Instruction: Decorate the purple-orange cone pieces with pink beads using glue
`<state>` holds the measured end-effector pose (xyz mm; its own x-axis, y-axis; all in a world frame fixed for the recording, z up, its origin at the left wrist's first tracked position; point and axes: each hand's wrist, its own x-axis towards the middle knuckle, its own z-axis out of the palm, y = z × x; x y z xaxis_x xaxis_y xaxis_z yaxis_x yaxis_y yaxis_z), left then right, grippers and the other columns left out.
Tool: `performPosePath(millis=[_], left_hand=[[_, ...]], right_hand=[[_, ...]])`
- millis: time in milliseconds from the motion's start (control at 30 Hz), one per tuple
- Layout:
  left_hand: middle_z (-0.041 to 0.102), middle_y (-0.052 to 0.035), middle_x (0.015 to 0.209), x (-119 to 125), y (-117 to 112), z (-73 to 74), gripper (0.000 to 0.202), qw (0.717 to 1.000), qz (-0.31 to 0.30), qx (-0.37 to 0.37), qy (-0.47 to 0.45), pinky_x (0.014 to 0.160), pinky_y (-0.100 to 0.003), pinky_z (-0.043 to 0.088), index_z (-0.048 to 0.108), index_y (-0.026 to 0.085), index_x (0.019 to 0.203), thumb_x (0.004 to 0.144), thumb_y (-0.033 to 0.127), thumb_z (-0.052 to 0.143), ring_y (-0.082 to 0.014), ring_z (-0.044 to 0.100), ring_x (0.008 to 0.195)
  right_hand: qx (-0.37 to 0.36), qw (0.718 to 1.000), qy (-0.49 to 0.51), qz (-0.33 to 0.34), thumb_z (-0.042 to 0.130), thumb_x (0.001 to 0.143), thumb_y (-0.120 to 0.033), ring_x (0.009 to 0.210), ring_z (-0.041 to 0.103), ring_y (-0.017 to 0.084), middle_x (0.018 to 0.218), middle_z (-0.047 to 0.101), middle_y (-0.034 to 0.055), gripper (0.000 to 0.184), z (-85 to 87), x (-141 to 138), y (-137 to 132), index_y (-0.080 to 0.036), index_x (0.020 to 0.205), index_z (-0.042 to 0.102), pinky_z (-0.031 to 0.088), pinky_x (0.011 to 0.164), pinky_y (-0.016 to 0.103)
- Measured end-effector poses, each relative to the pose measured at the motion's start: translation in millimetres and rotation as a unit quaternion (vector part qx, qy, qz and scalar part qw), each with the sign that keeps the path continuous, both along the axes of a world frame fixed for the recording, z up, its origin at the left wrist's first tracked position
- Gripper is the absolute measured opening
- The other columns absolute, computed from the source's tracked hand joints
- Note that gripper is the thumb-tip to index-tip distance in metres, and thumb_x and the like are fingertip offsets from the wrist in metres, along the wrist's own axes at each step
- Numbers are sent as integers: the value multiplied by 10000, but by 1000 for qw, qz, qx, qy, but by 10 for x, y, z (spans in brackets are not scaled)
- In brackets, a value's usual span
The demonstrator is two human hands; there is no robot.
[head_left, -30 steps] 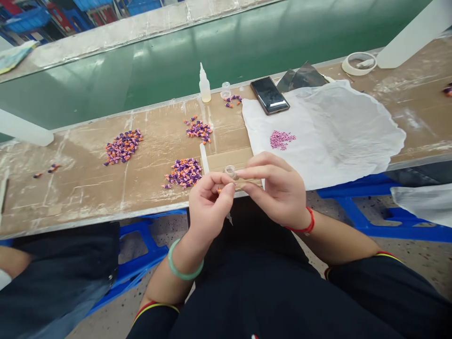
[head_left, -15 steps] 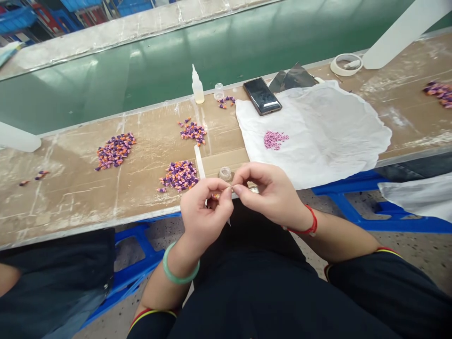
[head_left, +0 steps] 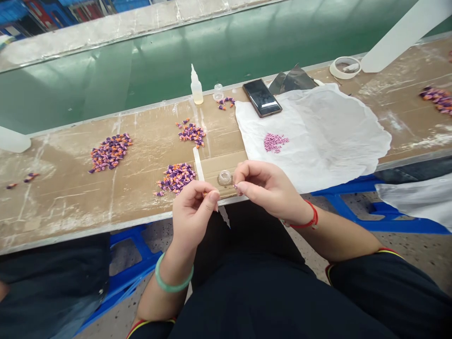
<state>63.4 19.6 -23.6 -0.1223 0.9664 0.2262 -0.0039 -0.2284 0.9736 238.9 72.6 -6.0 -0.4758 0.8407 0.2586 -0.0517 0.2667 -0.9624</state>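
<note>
My left hand [head_left: 192,209] is closed, thumb against curled fingers, and a bit of a small orange piece [head_left: 205,194] shows between them. Opposite it, my right hand [head_left: 270,190] pinches a tiny pale pink piece [head_left: 235,186] at the fingertips. A gap separates the two hands. Between them on the table edge stands a small clear glass pot [head_left: 225,177]. Just beyond my left hand lies a pile of small purple, pink and orange pieces [head_left: 176,178]. Tiny pink bits [head_left: 275,142] are heaped on a white cloth [head_left: 328,132] beyond my right hand.
More piles of purple-orange pieces [head_left: 111,151] lie on the cardboard-covered table [head_left: 148,136]. Along its far edge are a dropper bottle [head_left: 197,85], a clear cap [head_left: 218,91], a phone [head_left: 262,98] and a tape roll [head_left: 345,67]. Beyond runs a green belt [head_left: 141,70].
My hands, which met at the fingertips, have drawn apart. The left moved left and slightly down, and the tiny pink piece now shows in the right fingertips.
</note>
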Motion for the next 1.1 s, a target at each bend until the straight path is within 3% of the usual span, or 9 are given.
performPosePath(millis=[167,333,533,700,833,967,1100], left_hand=[[681,1,695,-56,8,-41,87,997,-6,-49,64,541,-173,494,702,182,770,751,191,786,-94,603,581],[687,5,712,-107,35,-72,35,994,-29,-69,80,548,-167,498,705,186,805,781,176,729,-87,616,580],[652,0,646,-155,101,-208,26,990,-48,-108,77,523,-200,480,678,175,783,790,196,692,-107,600,555],[616,13,589,-136,141,-353,71,986,-50,-149,55,480,-199,444,657,175,755,783,223,701,-102,568,510],[629,12,592,-125,155,-385,64,984,-51,-162,46,486,-198,451,660,174,763,781,217,706,-106,584,518],[649,5,602,-128,155,-386,67,984,-56,-164,43,482,-199,453,659,175,768,784,220,705,-107,592,511],[652,3,616,-131,146,-401,71,985,-52,-160,43,486,-198,459,657,175,773,794,226,701,-107,598,517]], right_hand=[[28,998,-63,-9,578,847,-181,600,492,99,667,561,-21,110,-29,93,150,-174,738,563,392,557,234],[99,980,-172,22,550,800,-143,590,477,96,651,549,-23,105,-75,170,353,-180,702,541,371,552,225],[246,911,-318,94,528,761,-167,594,460,111,637,520,-14,76,-143,138,655,-184,692,499,339,568,231],[318,840,-413,151,504,770,-148,608,414,132,620,483,-3,140,-133,39,777,-196,663,426,290,584,259],[362,790,-465,172,489,809,-158,606,358,142,612,455,8,181,-92,-35,797,-198,648,417,256,584,280],[380,758,-497,184,507,841,-190,606,347,146,616,462,19,194,-58,-79,810,-190,654,455,247,581,287],[393,747,-502,189,515,857,-197,598,349,149,605,460,21,218,-38,-113,814,-191,644,466,235,573,294]])
